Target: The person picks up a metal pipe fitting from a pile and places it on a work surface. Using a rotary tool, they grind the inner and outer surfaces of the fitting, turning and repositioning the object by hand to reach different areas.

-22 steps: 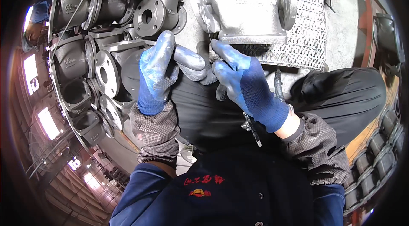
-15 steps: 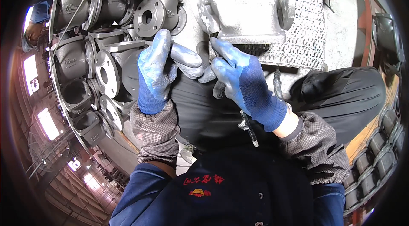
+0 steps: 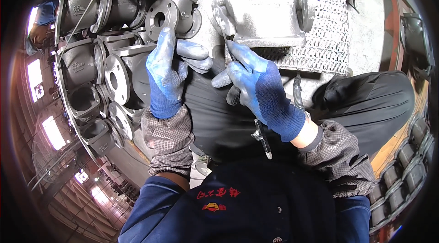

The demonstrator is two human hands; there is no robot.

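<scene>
My left hand (image 3: pixel 167 73), in a blue coated glove, is held over my lap with its fingers stretched and apart, nothing visible in them. Just right of it, my gloved right hand (image 3: pixel 254 76) is closed in a pinch around a thin dark rod (image 3: pixel 225 44), whose upper end reaches toward the valve body's edge. Whether the rod touches the casting I cannot tell. That grey flanged valve body (image 3: pixel 260 7) rests on a metal mesh mat (image 3: pixel 327 37) beyond my hands. Below the right hand shows a slim black tool with a metal fitting (image 3: pixel 261 140); its upper part is hidden.
Several grey flanged castings (image 3: pixel 118 78) are stacked at the left, close to my left hand. A ribbed hose (image 3: pixel 298 92) runs beside my right wrist. More castings (image 3: pixel 414 174) stand in rows at the lower right. Another casting (image 3: pixel 416 41) sits by a rust-red frame (image 3: pixel 394 28).
My left hand has drawn slightly left and up, so a gap now separates its fingers from the right hand's. The slim black tool has swung slightly left. The valve body looks unmoved.
</scene>
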